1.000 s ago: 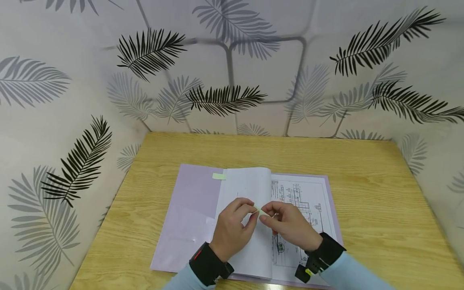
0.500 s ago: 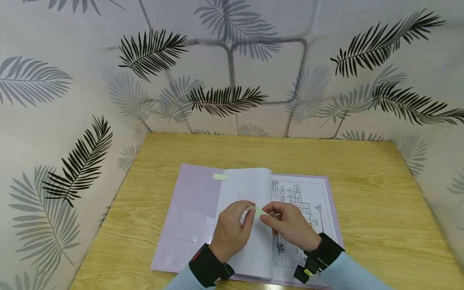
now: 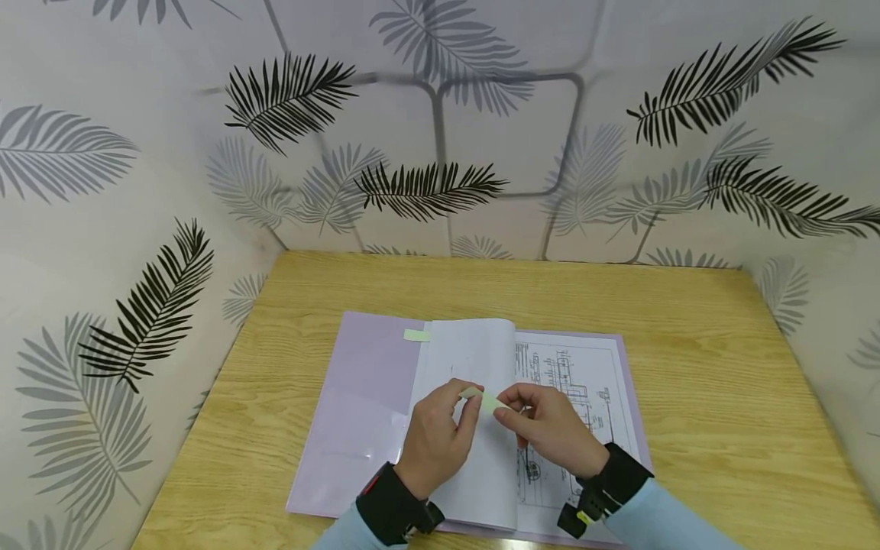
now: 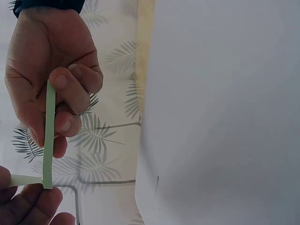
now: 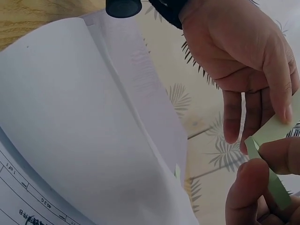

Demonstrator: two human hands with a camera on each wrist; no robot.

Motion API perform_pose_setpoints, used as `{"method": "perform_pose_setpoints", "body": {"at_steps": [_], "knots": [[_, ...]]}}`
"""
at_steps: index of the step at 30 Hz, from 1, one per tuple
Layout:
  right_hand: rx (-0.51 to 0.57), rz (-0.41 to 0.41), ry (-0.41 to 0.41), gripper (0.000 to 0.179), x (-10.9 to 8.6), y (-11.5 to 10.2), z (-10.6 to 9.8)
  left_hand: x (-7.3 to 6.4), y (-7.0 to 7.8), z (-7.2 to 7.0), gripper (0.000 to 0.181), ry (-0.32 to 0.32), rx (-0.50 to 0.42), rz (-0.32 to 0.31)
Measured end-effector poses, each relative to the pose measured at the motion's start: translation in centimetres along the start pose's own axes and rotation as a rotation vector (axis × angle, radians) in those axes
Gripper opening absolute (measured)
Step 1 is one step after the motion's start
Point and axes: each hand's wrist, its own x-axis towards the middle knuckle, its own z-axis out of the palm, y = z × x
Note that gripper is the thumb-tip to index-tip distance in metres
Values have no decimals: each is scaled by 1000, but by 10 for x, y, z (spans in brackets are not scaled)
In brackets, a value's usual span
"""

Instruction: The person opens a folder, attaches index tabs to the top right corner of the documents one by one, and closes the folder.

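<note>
Both hands meet over an open lilac folder [image 3: 371, 367]. My left hand [image 3: 435, 443] pinches one end of a pale green sticky-note strip [image 3: 491, 403] between thumb and fingers. My right hand [image 3: 554, 426] pinches the other end. In the left wrist view the green strip [image 4: 48, 136] runs nearly upright from the right hand to the left fingertips, where a paler piece [image 4: 26, 180] branches off sideways. The right wrist view has the strip [image 5: 277, 190] bent in the left fingers [image 5: 251, 180]. Whether these are one or two notes, I cannot tell.
Turned white pages [image 3: 467, 355] cover the folder's middle, with a printed diagram sheet [image 3: 605, 363] on the right. A green sticky tab [image 3: 416, 335] juts from the pages' upper left edge. The wooden table [image 3: 722, 397] borders a leaf-patterned wall covering [image 3: 495, 221].
More of the green strip shows between the hands than a second ago. My left fingers have shifted slightly, and a green end now shows at their tips. The folder and right hand stay nearly still.
</note>
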Motion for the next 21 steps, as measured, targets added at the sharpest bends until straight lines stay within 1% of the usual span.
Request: {"method": "perform_pose_setpoints", "body": {"at_steps": [7,11,13,15,18,21], "knots": [[-19,9,12,22,0,2,-5,-1,-1,-1,7,3,-49,-3],[-45,43,55,25,3,12,-19,-3,-3,-2,8,-2,-68,-1],[-76,67,90,27,7,20,-32,-4,-5,-3,7,0,-66,10],[-113,89,127,32,12,28,-49,-5,-6,-3,8,6,-59,24],[-176,113,193,38,21,39,-80,-6,-7,-4,8,11,-57,30],[-232,147,267,42,29,49,-113,-8,-7,-5,10,-3,-66,21]]}}
